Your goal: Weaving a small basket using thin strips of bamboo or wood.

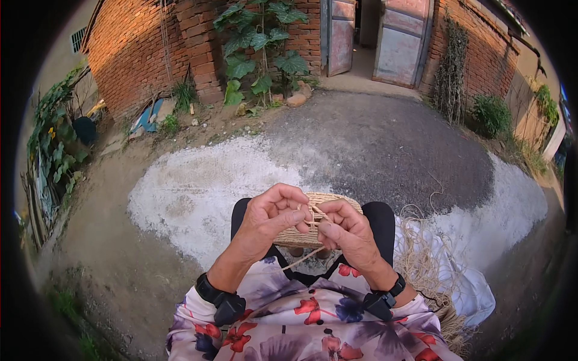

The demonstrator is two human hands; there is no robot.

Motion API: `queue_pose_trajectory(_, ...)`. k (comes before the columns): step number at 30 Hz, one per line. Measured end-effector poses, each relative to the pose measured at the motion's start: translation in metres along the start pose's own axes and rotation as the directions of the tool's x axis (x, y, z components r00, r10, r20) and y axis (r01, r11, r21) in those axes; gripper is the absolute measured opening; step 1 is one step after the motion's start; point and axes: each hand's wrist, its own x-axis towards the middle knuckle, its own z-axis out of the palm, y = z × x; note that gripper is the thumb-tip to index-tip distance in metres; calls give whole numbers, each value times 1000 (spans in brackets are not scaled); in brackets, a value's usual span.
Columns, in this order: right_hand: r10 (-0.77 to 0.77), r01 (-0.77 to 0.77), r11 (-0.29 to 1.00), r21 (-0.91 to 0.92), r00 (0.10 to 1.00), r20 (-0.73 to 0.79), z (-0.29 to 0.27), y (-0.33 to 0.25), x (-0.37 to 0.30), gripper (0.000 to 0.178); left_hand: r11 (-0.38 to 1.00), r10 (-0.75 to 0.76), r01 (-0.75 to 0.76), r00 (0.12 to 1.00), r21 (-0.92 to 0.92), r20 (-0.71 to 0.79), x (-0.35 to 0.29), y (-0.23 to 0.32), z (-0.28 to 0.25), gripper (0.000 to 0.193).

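Observation:
Between my hands is a thin tan cord (312,223), looped where the fingers meet. My left hand (274,210) pinches it with thumb and forefinger. My right hand (347,230) grips another part of it close by, fingers curled. A loose tail of the cord (303,259) hangs down to the lower left from the right hand. Right behind the hands, between my knees, sits a woven tan straw piece (297,238) with ridged rows; my hands hide much of it, so its full shape cannot be made out.
At my right, a tangled heap of straw cord (424,259) lies on a white sack (474,295). Ahead, grey pavement (385,144) leads to an open double door (402,42) in a brick wall (141,54). A leafy vine (262,45) climbs beside it.

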Motion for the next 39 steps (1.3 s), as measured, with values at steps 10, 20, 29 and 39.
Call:
queue_pose_trajectory(10, -207, 13, 889, -457, 903, -376, -34, 29, -14, 12, 320, 94, -27, 996, 947, -3, -12, -95, -17, 18)
queue_pose_trajectory(20, -282, -59, 615, -786, 915, -288, -33, 64, 16, 9, 451, 275, -115, 961, 885, -15, -18, -103, -36, 35)
queue_pose_trajectory(29, -288, 16, 396, -918, 952, -108, -27, 60, 37, 4, 431, 313, -203, 947, 879, 65, -12, -118, -27, 57)
queue_pose_trajectory(39, -274, -3, 233, -972, 959, -68, -23, 60, 36, 9, 718, 107, 190, 920, 669, -376, 2, -120, -19, 60)
